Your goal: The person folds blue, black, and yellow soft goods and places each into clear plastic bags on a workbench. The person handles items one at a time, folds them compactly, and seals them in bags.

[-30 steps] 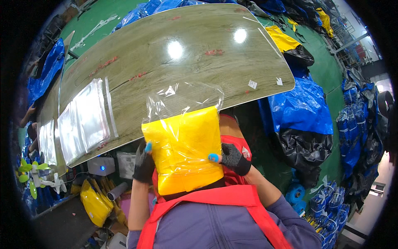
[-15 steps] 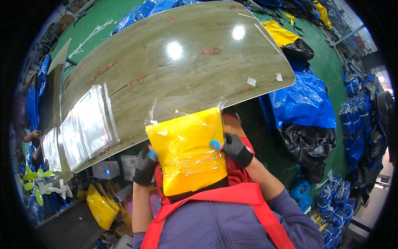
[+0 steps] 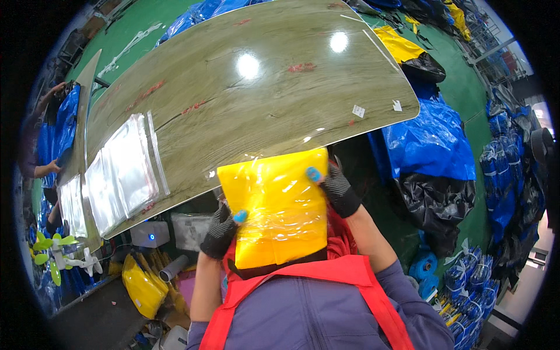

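Note:
In front of my chest, at the table's near edge, I hold a folded yellow sheet in a clear plastic bag (image 3: 280, 204). My left hand (image 3: 219, 231), in a dark glove with a blue thumb covering, grips its lower left side. My right hand (image 3: 340, 188), gloved the same way, grips its upper right side. Both thumbs press on the front face, while the other fingers are mostly hidden behind the package. Shiny wrinkles of clear film cross the yellow face. A dark strip shows along its bottom edge.
Flat clear bags (image 3: 123, 172) lie on the left of the wood-patterned table (image 3: 262, 93). Blue and black bundles (image 3: 431, 146) stand on the right. Yellow packages (image 3: 142, 286) sit below the table at left. At far left another person's hand (image 3: 49, 168) handles blue material.
The package has shifted slightly right, and the loose film above its top edge now lies down. My left thumb has moved onto its face, my right hand higher.

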### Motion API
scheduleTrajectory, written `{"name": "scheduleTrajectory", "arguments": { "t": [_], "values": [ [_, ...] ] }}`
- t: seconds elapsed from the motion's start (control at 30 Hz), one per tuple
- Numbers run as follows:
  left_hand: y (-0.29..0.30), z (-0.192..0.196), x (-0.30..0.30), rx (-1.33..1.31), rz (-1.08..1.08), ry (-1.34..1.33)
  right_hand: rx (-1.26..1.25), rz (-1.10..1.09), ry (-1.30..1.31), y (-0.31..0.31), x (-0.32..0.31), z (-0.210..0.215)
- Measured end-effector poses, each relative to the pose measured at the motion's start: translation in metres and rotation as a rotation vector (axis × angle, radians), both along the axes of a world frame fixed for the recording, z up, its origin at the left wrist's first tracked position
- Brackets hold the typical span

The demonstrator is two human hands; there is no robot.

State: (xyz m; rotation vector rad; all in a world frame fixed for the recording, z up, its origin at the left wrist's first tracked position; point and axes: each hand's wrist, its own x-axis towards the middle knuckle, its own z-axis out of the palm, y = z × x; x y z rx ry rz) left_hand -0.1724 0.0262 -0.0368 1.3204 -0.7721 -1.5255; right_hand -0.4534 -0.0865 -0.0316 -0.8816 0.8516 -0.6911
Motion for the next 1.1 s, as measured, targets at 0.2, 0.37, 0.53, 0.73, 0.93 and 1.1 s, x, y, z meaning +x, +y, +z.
{"name": "scheduleTrajectory", "arguments": {
  "t": [0.2,0.37,0.53,0.73,0.93,1.1],
  "values": [
    [0.006,-0.002,-0.005,-0.008,0.077,0.114,-0.041,0.129,0.037,0.031,0.000,-0.007],
    [0.021,0.022,-0.009,0.054,-0.088,0.089,0.075,0.101,0.081,0.061,-0.018,0.014],
    [0.002,0.065,0.004,-0.318,-0.092,0.066,-0.422,0.185,-0.167,-0.025,-0.015,0.033],
    [-0.043,0.064,0.009,-0.879,-0.325,-1.327,-0.113,0.144,-0.346,-0.085,0.016,0.044],
    [-0.049,0.046,0.012,-0.222,0.336,0.183,-0.202,0.096,-0.253,-0.051,0.024,0.052],
    [-0.055,0.042,0.005,-0.272,0.239,0.072,-0.411,0.158,-0.117,-0.050,0.029,0.052]
  ]
}}
